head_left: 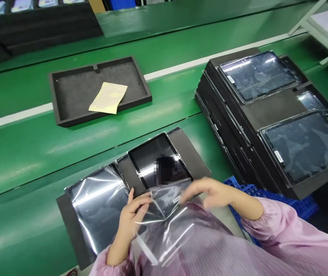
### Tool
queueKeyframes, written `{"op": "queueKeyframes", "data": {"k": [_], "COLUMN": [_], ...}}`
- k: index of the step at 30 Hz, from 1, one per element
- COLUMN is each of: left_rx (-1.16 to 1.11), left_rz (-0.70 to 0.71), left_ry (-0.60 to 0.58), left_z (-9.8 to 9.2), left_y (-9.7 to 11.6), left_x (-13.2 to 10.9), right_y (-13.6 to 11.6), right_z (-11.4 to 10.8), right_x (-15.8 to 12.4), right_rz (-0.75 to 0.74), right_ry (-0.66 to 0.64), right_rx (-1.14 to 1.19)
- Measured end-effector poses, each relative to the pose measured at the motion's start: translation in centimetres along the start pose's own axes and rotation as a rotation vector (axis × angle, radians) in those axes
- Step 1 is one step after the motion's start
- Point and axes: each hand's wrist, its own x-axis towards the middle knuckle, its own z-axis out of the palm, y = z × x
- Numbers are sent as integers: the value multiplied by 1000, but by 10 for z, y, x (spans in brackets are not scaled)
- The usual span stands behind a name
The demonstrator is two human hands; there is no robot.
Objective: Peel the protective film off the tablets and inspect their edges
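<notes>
A tablet screen [152,159] with a glossy black face lies in a dark foam tray [191,153] in front of me. A clear plastic film [166,230] covers its near end and hangs towards my body. My left hand [135,214] pinches the film's left edge between thumb and fingers. Slightly blurred, my right hand [210,191] is at the film's right side, index finger stretched out and thumb apart. By the fingertip a small white label [177,199] shows. Left of my left hand lies a second screen [100,203], under wrinkled clear film.
A shallow black tray [74,92] holding a yellow sheet of small marks [109,97] sits on the green bench [169,96]. Stacked foam trays [224,115] with film-covered screens [258,74] rise at right, beside a blue plastic crate [244,188]. Black foam [43,34] stands back left.
</notes>
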Motion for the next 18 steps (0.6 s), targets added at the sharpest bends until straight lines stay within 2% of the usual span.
{"op": "queueKeyframes", "data": {"k": [2, 3, 6, 9, 11, 13, 16, 18], "left_rx": [-68, -110, -147, 97, 280, 365, 344, 293], "left_rz": [-66, -98, -106, 28, 120, 164, 176, 148], "left_ry": [19, 62, 166, 183, 167, 106, -19, -62], "left_z": [-4, -4, 3, 8, 7, 2, -8, -14], "left_y": [0, 0, 3, 4, 3, 2, 1, 2], "left_x": [6, 10, 27, 41, 45, 47, 49, 50], "right_y": [11, 18, 31, 32, 30, 27, 25, 25], "right_z": [-7, -9, -7, 1, 3, 0, -12, -22], "right_x": [-11, -13, -4, 20, 42, 67, 103, 120], "right_rz": [113, 174, 332, 375, 365, 385, 474, 510], "right_ry": [206, 224, 136, 199, 253, 329, 578, 761], "right_rx": [-178, -315, -645, -681, -495, -171, 381, 644]}}
